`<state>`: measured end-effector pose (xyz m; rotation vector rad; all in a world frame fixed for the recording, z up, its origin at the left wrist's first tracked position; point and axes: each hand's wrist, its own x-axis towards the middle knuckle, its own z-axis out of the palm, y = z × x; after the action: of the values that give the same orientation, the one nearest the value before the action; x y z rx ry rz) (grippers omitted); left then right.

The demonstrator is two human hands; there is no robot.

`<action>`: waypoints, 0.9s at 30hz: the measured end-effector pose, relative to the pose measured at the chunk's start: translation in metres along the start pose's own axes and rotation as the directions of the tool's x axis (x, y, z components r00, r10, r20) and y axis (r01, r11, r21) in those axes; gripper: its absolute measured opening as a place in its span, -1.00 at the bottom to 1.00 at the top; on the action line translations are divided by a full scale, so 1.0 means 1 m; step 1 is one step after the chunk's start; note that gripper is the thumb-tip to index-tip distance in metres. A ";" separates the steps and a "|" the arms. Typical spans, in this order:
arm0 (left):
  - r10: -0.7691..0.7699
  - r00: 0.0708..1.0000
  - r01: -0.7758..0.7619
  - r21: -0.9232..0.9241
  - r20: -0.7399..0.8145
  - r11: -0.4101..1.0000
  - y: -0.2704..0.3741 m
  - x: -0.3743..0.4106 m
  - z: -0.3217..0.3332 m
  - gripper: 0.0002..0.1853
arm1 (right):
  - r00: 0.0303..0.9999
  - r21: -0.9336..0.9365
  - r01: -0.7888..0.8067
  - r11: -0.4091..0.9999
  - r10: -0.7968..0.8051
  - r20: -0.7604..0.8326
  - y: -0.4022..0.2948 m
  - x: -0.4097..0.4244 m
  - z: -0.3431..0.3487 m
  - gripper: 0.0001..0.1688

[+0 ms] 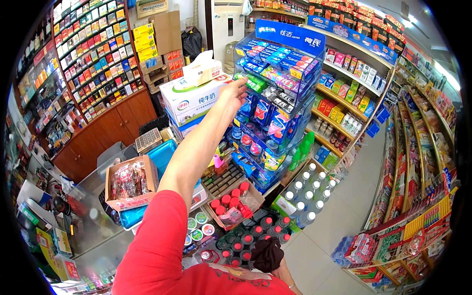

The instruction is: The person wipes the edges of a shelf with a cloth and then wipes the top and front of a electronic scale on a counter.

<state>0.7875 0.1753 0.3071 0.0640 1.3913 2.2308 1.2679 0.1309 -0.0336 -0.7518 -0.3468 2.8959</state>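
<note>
My left hand is stretched out to a blue-topped candy display rack, its fingers at a green candy pack on a middle tier. Whether the fingers grip the pack or only touch it, I cannot tell. Near my body at the bottom, my right hand holds a bunched dark cloth, close to red-capped bottles. Packs of gum, bagged sweets and small tubs fill the rack's tiers. A white milk carton box stands left of the rack, with a tissue pack on top.
An open box of wrapped snacks and a calculator lie on the left. Below the rack is a carton of red-lidded jars. White-capped bottles stand right of it. Stocked shelves and a tiled floor lie farther right.
</note>
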 end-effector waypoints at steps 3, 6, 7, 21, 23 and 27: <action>-0.039 0.998 0.043 -0.074 0.047 0.996 0.004 -0.005 -0.005 -0.57 | 1.000 0.015 -0.002 1.000 0.001 0.022 0.000 0.004 -0.005 -0.68; -0.049 0.991 0.068 -0.154 0.123 0.986 0.008 0.001 -0.015 -0.63 | 0.998 0.059 -0.021 0.998 0.017 0.068 0.000 0.005 0.007 -0.70; -0.024 0.993 0.043 -0.165 0.116 0.985 0.008 -0.006 -0.015 -0.65 | 0.996 0.080 -0.036 0.996 0.029 0.088 -0.004 -0.002 0.026 -0.71; 0.030 0.913 -0.110 0.174 0.407 0.979 -0.027 -0.157 -0.074 -0.81 | 0.941 -0.184 0.262 0.947 -0.208 0.266 -0.041 0.011 0.149 -0.44; -0.042 0.874 -0.119 0.296 0.485 0.948 -0.055 -0.190 -0.070 -0.78 | 0.948 -0.125 0.199 0.972 -0.158 0.276 -0.053 0.022 0.186 -0.47; -0.065 0.788 -0.307 0.483 0.612 0.820 -0.112 -0.229 -0.082 -0.75 | 0.850 -0.397 0.490 0.776 -0.326 0.413 -0.055 0.026 0.223 -0.55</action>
<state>1.0060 0.0458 0.2230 1.0232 1.6176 1.5653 1.1392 0.1464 0.1576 -0.1862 -1.1642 2.4961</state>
